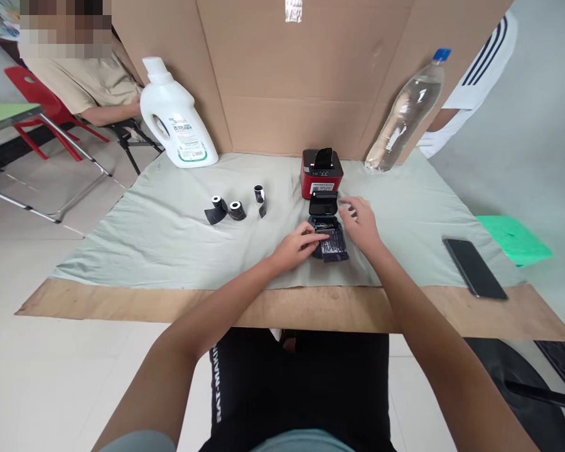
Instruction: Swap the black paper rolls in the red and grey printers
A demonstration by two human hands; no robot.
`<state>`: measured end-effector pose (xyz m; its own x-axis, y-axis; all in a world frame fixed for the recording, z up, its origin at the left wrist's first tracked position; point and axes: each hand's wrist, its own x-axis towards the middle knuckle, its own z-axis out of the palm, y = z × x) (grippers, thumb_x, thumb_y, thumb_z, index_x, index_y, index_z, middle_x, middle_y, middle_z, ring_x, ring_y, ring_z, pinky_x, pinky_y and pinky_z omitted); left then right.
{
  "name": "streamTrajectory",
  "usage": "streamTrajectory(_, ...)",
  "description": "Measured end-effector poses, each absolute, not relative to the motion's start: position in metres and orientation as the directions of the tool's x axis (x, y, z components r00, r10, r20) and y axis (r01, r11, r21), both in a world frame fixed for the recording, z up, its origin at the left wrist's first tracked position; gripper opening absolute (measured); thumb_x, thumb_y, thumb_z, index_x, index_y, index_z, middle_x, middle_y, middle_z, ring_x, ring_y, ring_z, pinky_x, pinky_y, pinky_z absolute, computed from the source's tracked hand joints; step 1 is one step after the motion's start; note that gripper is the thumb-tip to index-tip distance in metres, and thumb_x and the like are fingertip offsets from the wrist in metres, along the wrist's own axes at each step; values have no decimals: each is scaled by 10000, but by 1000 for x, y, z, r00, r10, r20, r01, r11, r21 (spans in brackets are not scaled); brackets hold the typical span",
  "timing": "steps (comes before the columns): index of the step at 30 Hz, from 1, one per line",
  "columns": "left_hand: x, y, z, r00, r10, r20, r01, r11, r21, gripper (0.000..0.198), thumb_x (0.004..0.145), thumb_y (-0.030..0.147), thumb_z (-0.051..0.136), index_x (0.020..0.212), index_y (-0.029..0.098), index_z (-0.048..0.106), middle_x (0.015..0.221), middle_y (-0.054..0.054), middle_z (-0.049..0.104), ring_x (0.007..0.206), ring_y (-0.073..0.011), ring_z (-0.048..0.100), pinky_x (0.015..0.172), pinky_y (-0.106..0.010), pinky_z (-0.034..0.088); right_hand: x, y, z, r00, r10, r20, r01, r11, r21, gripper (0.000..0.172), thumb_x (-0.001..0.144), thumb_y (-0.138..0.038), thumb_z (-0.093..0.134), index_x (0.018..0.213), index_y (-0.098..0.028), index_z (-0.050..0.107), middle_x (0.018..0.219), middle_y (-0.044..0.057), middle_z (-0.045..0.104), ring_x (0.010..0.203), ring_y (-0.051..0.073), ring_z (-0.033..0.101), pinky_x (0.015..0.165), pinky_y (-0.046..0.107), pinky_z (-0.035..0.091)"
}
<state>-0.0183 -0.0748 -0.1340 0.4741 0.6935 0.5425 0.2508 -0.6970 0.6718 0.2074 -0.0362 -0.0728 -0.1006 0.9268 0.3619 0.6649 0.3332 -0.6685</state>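
At the open device, left fingers apparently touch paper.

Bright, soft light leaves glints on the clear bottle.

**A partitioned workspace in a shared room**

I'm at a makeshift workstation indoors: a pale wooden board under a wrinkled grey-green cloth, closed off ahead by a tall brown cardboard screen. An open black device on the cloth suits a workbench. Others share my room: a person in a beige shirt and a white sleeve with black stripes. A red plastic chair and pale floor tiles suggest a workshop or classroom; the cropped edges leave me unsure which.
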Motion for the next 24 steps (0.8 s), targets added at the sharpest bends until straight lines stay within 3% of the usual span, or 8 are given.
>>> streamTrajectory(2, -18, -75, -135, 485, 677, 554, 244, -713, 657, 362, 1038, 220, 518, 1311, 274, 749, 1074, -71, 562, 960, -165, 608, 881, -310, 552, 204, -35, -66, -232, 909, 347, 815, 376, -441, 358, 965, -383, 553, 1102, -204, 831, 1179, 178, 680, 1199, 348, 578, 1084, 517, 459)
streamTrajectory(5, -19, -75, -135, 481, 659, 578, 232, -732, 641, 374, 1025, 183, 517, 1303, 272, 751, 1056, -66, 570, 936, -157, 607, 848, -290, 544, 194, -24, -54, -352, 936, 18, 921, 349, -174, 299, 898, -267, 650, 1107, -213, 857, 1072, 179, 699, 1202, 374, 570, 1070, 508, 438)
streamTrajectory(7, -21, -75, -134, 464, 652, 600, 223, -741, 633, 377, 1016, 165, 522, 1299, 264, 751, 1048, -65, 575, 928, -153, 606, 835, -282, 537, 186, -15, -45, -357, 919, -166, 934, 348, -83, 318, 858, -284, 732, 1148, -232, 852, 1054, 172, 731, 1212, 392, 574, 1051, 494, 438)
streamTrajectory(10, -25, -74, -132, 426, 649, 630, 201, -747, 634, 382, 1009, 146, 517, 1285, 259, 755, 1037, -62, 584, 900, -143, 597, 803, -269, 522, 179, -8, -34, -333, 918, -218, 942, 334, -34, 317, 791, -296, 814, 1099, -230, 854, 1137, 181, 737, 1175, 400, 603, 945, 444, 478)
streamTrajectory(14, -31, -69, -128, 301, 704, 643, 170, -703, 691, 355, 1003, 165, 524, 1244, 250, 770, 975, -42, 589, 755, -112, 539, 710, -245, 481, 190, -15, -15, -386, 912, -137, 921, 373, -111, 274, 798, -236, 767, 1067, -198, 805, 1129, 131, 733, 1027, 303, 657, 821, 359, 486)
streamTrajectory(18, -35, -64, -118, 86, 827, 555, 136, -562, 816, 265, 988, 352, 623, 1133, 212, 795, 944, -39, 624, 712, -111, 527, 695, -253, 470, 197, -34, 12, -397, 917, 45, 878, 393, -272, 228, 838, -259, 711, 1053, -184, 734, 1032, 100, 717, 895, 256, 648, 768, 350, 474)
streamTrajectory(24, -52, -57, -94, -11, 916, 401, -65, -401, 914, 573, 937, 709, 603, 1107, 189, 775, 892, -57, 717, 815, -173, 629, 749, -288, 501, 145, -52, 27, -567, 822, 56, 715, 524, -463, 165, 860, -216, 659, 1019, -212, 612, 991, 58, 706, 829, 213, 611, 706, 314, 415)
